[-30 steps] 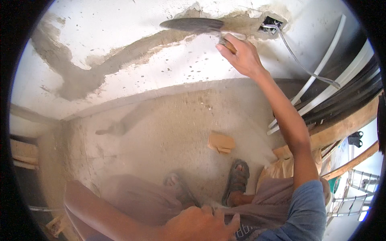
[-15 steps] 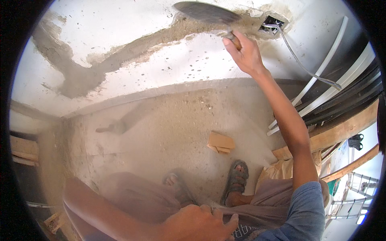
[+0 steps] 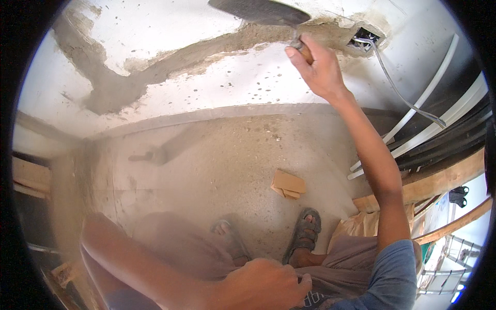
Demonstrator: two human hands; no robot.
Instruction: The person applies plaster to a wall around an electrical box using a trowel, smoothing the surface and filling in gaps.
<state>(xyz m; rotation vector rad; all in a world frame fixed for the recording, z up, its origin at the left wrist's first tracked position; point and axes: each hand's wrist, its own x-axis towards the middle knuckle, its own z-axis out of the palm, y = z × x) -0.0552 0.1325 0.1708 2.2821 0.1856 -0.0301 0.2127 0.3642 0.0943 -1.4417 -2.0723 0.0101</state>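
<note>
The right hand (image 3: 321, 71) is gripping the far trowel (image 3: 261, 12), which should be sliding flat; I can't tell the near left hand's (image 3: 266, 284) grip.

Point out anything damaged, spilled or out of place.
Dark specks dot the white wall below the grey mortar strip, like stray splatter. A cable protrudes from the uncovered wall box, which looks unfinished.
</note>
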